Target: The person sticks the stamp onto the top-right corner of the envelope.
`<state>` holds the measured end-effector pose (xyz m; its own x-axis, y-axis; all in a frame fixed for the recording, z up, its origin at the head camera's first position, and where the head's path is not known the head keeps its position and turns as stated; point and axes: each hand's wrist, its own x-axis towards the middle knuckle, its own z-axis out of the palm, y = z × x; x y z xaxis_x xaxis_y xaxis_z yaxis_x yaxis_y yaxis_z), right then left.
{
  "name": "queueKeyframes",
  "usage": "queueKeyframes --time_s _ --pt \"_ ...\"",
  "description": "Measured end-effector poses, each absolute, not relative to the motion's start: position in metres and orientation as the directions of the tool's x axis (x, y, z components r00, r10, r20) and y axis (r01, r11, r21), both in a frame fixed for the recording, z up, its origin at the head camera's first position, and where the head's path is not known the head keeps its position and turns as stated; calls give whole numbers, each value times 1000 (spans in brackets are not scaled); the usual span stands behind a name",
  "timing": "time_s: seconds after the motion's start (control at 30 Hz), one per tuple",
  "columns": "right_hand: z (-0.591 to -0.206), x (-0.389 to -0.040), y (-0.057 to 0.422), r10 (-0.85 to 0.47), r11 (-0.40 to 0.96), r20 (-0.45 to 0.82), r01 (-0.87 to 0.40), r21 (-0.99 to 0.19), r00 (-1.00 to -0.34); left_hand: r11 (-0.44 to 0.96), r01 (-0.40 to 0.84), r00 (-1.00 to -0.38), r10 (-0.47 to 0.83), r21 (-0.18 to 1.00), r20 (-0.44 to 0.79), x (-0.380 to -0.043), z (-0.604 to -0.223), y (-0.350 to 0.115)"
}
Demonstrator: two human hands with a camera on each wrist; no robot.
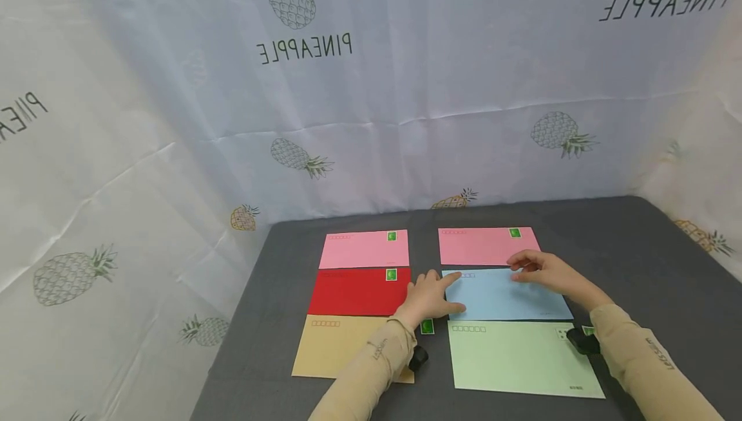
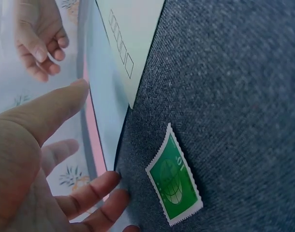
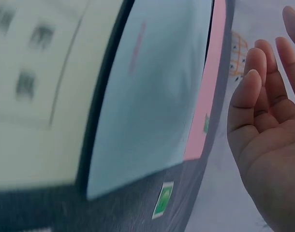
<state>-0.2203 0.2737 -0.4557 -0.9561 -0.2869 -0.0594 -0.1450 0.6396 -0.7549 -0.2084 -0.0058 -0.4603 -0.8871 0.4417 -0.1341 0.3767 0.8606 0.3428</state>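
Observation:
In the head view, a light blue envelope (image 1: 493, 295) lies flat between my two hands. My left hand (image 1: 429, 295) is held over its left edge with fingers spread, holding nothing. Loosely bent, the fingers of my right hand (image 1: 539, 273) hover over the envelope's right part with nothing between them. A green postage stamp (image 2: 175, 183) with a white toothed border lies on the cloth below my left hand. Another green stamp (image 3: 163, 200) rests just off the blue envelope's right end, in the right wrist view; my right arm hides it from the head view.
Nearest me are a tan envelope (image 1: 330, 350), partly under my left sleeve, and a pale green envelope (image 1: 516, 360), with a stamp (image 1: 588, 330) beside my right cuff. A red envelope (image 1: 353, 295) and two pink envelopes (image 1: 359, 253), (image 1: 481, 247) bear stamps. Pineapple-print cloth (image 1: 406, 150) surrounds the dark table.

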Motion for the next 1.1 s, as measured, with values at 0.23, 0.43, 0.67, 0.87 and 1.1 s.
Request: queueKeyframes --time_s 0.23,0.43,0.67,0.87,1.1 --pt "-454 -219 298 -252 684 -74 -124 -719 -965 874 371 -898 424 314 -120 -209 -459 0" --pt "-461 -216 321 -203 725 -91 -87 -683 -975 903 342 -918 380 259 -113 -210 -462 7" --pt "-467 -213 342 -136 751 -106 -33 -659 -985 925 305 -935 336 224 -113 -207 -461 12" --pt "-473 -214 352 -70 773 -122 24 -634 -990 940 283 -943 309 188 -121 -206 -458 11" --pt "-483 -215 358 -2 776 -143 88 -624 -990 946 269 -944 297 183 -145 -206 -459 9"
